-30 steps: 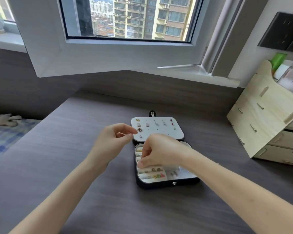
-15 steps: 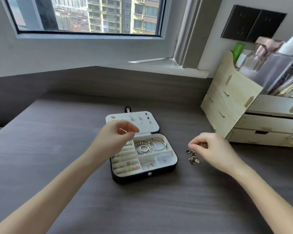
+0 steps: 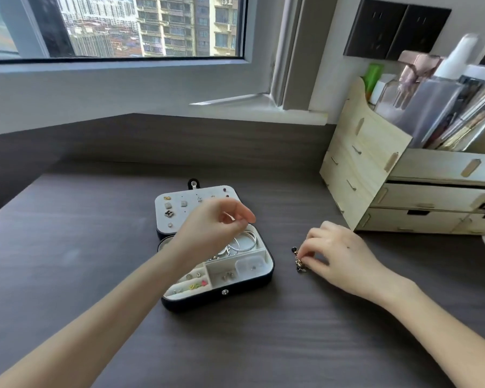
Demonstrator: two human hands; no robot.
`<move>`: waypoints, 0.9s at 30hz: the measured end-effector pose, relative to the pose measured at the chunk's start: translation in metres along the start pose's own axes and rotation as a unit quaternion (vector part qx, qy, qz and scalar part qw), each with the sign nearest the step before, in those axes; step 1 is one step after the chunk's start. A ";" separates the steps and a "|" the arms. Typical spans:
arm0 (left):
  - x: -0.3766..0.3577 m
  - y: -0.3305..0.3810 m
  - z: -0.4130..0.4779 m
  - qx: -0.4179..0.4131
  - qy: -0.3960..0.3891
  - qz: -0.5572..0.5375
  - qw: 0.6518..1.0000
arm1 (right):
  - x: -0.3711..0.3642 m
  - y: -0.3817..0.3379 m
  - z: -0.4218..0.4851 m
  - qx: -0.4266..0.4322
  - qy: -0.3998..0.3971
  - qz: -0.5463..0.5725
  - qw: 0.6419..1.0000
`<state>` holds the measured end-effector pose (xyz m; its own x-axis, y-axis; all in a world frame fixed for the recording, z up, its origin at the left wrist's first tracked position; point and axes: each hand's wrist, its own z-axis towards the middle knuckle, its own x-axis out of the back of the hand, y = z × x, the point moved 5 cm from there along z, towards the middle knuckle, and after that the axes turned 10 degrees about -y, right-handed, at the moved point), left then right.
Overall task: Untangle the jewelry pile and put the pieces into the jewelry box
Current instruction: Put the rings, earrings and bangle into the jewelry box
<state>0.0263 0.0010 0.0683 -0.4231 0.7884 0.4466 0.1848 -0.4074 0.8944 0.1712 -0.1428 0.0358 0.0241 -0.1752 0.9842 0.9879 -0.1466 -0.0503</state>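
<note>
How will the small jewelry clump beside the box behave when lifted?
Jewelry clump: probably floppy; it looks like small dark beads and gold bits bunched together. Likely light: the right hand pinches it with fingertips only. Pieces may dangle or snag.

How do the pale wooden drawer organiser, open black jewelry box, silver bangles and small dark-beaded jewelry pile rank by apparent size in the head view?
1. pale wooden drawer organiser
2. open black jewelry box
3. silver bangles
4. small dark-beaded jewelry pile; right hand covers part, so 3 and 4 are unsure.

Black jewelry box (image 3: 207,299), grey wood-grain desk (image 3: 67,261)
</note>
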 end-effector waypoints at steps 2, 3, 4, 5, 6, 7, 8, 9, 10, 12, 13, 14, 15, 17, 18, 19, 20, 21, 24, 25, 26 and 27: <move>-0.003 0.001 0.002 0.000 -0.003 0.010 1.000 | 0.002 0.005 -0.002 -0.023 0.003 0.026 0.999; -0.005 0.001 0.003 -0.001 -0.007 0.014 1.000 | 0.003 0.010 -0.003 -0.046 0.004 0.056 0.997; -0.007 0.002 0.004 -0.005 -0.014 0.020 1.000 | 0.005 0.013 -0.005 -0.074 0.000 0.102 0.992; -0.010 0.003 0.004 -0.010 -0.021 0.028 0.999 | 0.007 0.015 -0.007 -0.099 -0.002 0.163 0.982; -0.013 0.004 0.005 -0.015 -0.028 0.036 0.999 | 0.010 0.015 -0.008 -0.116 0.001 0.232 0.966; -0.017 0.006 0.005 -0.020 -0.035 0.045 0.998 | 0.013 0.012 -0.008 -0.129 0.001 0.304 0.944; -0.021 0.008 0.005 -0.024 -0.044 0.050 0.997 | 0.015 0.007 -0.008 -0.136 -0.002 0.371 0.919; -0.024 0.010 0.005 -0.030 -0.052 0.048 0.997 | 0.017 0.001 -0.007 -0.138 -0.009 0.426 0.894; -0.027 0.012 0.004 -0.036 -0.059 0.036 0.997 | 0.020 -0.005 -0.006 -0.135 -0.018 0.466 0.874; -0.029 0.016 0.002 -0.048 -0.067 -0.005 0.997 | 0.023 -0.017 -0.001 -0.131 -0.041 0.509 0.850; -0.029 0.018 0.001 -0.055 -0.070 -0.022 0.996 | 0.024 -0.021 0.003 -0.131 -0.049 0.521 0.842; -0.028 0.019 -0.001 -0.064 -0.072 -0.032 0.995 | 0.025 -0.026 0.007 -0.130 -0.051 0.531 0.836; -0.026 0.020 -0.002 -0.073 -0.069 -0.037 0.994 | 0.027 -0.030 0.012 -0.128 -0.050 0.541 0.830; -0.019 0.018 -0.003 -0.079 -0.043 -0.050 0.995 | 0.029 -0.038 0.022 -0.117 -0.033 0.575 0.809; -0.014 0.016 -0.003 -0.073 -0.023 -0.061 0.995 | 0.030 -0.042 0.028 -0.113 -0.019 0.597 0.794; -0.009 0.014 -0.004 -0.063 0.000 -0.076 0.995 | 0.030 -0.045 0.033 -0.111 -0.004 0.619 0.778; -0.005 0.011 -0.004 -0.053 0.020 -0.097 0.994 | 0.030 -0.048 0.038 -0.107 0.013 0.637 0.763; -0.001 0.009 -0.004 -0.043 0.034 -0.128 0.990 | 0.030 -0.051 0.043 -0.100 0.031 0.648 0.755; 0.009 0.001 -0.007 0.001 0.052 -0.222 0.974 | 0.031 -0.059 0.054 -0.068 0.074 0.614 0.783; 0.012 -0.003 -0.008 0.017 0.048 -0.254 0.966 | 0.032 -0.062 0.057 -0.056 0.086 0.589 0.802; 0.014 -0.006 -0.009 0.032 0.037 -0.289 0.956 | 0.033 -0.064 0.060 -0.038 0.098 0.562 0.820; 0.017 -0.008 -0.009 0.046 0.024 -0.322 0.945 | 0.034 -0.067 0.063 -0.019 0.112 0.535 0.837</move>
<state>0.0092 0.0134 0.0682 -0.5140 0.8364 -0.1900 -0.0484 0.1929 0.9800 0.1160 -0.0773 0.0835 0.8584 -0.4034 0.3170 0.4143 0.1806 -0.8920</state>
